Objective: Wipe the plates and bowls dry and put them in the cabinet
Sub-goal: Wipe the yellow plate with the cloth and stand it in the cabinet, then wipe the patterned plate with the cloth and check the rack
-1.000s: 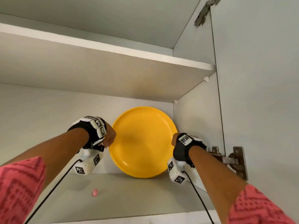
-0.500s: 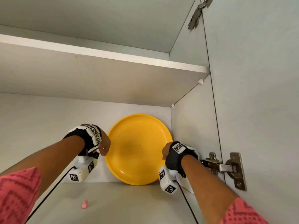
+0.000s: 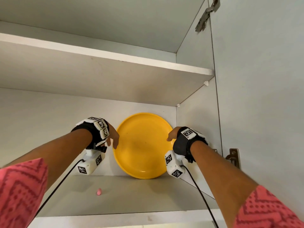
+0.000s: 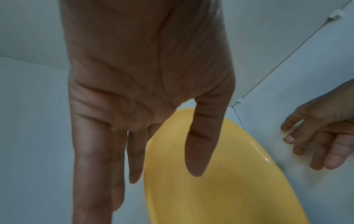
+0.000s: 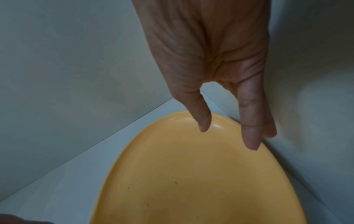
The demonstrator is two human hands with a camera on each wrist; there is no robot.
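A round yellow plate (image 3: 143, 145) stands on its edge on the lower cabinet shelf (image 3: 131, 195), leaning against the back wall in the right corner. My left hand (image 3: 113, 139) hovers at the plate's left rim with straight fingers and holds nothing; the left wrist view shows its fingers (image 4: 195, 151) in front of the plate (image 4: 220, 189). My right hand (image 3: 172, 135) is at the plate's right rim, fingers loosely extended. In the right wrist view its fingertips (image 5: 250, 136) hang just off the plate (image 5: 191, 174), empty.
The cabinet's right side wall (image 3: 195, 120) is close beside my right hand. An upper shelf (image 3: 98, 66) runs above. The open door (image 3: 263, 96) and its hinge (image 3: 233, 157) are at the right. A small pink scrap (image 3: 99, 191) lies on the shelf.
Both hands held the plate's rims a second ago; now they have let go and their fingers have straightened, drawing slightly back. The plate stays leaning against the back wall.
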